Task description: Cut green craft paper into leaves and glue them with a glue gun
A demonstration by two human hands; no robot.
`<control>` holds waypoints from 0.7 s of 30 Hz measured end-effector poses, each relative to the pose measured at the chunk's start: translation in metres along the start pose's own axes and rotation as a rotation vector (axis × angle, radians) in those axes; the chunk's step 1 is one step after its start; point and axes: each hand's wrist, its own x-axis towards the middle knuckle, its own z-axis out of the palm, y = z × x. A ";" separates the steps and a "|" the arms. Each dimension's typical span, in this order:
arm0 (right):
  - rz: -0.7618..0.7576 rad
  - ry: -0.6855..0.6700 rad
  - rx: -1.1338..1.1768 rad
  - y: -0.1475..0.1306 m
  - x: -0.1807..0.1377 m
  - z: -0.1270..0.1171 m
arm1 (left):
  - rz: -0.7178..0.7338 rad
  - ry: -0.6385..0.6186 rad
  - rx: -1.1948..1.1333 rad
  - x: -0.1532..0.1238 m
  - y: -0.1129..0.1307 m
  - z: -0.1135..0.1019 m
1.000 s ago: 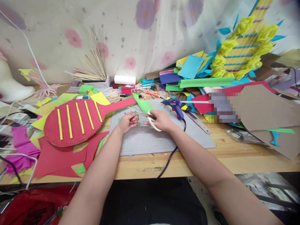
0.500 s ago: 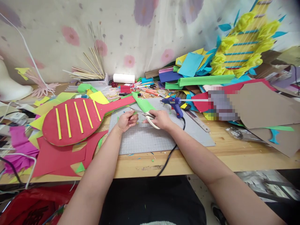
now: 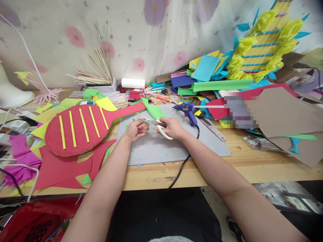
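Observation:
My right hand (image 3: pixel 174 128) is closed around the white handles of a pair of scissors (image 3: pixel 164 132). The metal blades point left, toward my left hand (image 3: pixel 136 130), whose fingers are pinched together beside the tips. Whatever those fingers grip, if anything, is too small to make out. Both hands are over a grey cutting mat (image 3: pixel 156 154) dotted with tiny green scraps. Just behind the scissors lies a strip of green sheet (image 3: pixel 153 111). To the left rests a red guitar-like cutout (image 3: pixel 78 130) with yellow strips across its body, its neck reaching toward the green sheet.
A purple glue gun (image 3: pixel 186 111) lies on the mat's right side, its black cord (image 3: pixel 182 169) running to the front edge. Beside it is a metal ruler (image 3: pixel 213 129). Red scraps (image 3: pixel 60 168) lie at left, brown cardboard (image 3: pixel 287 111) at right, and a yellow-flowered guitar shape (image 3: pixel 259 50) stands behind.

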 end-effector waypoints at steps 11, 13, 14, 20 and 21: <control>0.054 0.025 -0.072 0.002 0.001 -0.004 | -0.021 0.021 -0.018 0.001 0.001 0.003; 0.077 0.031 -0.058 0.002 0.001 -0.003 | -0.026 0.018 -0.009 0.001 0.000 0.003; 0.087 0.038 -0.041 0.003 0.002 -0.003 | -0.028 0.012 -0.002 0.001 0.000 0.003; 0.077 0.045 0.032 0.006 0.002 -0.002 | -0.007 -0.002 0.016 0.001 0.000 0.003; 0.067 0.038 0.031 0.006 0.002 -0.001 | -0.007 0.000 0.015 0.001 0.000 0.003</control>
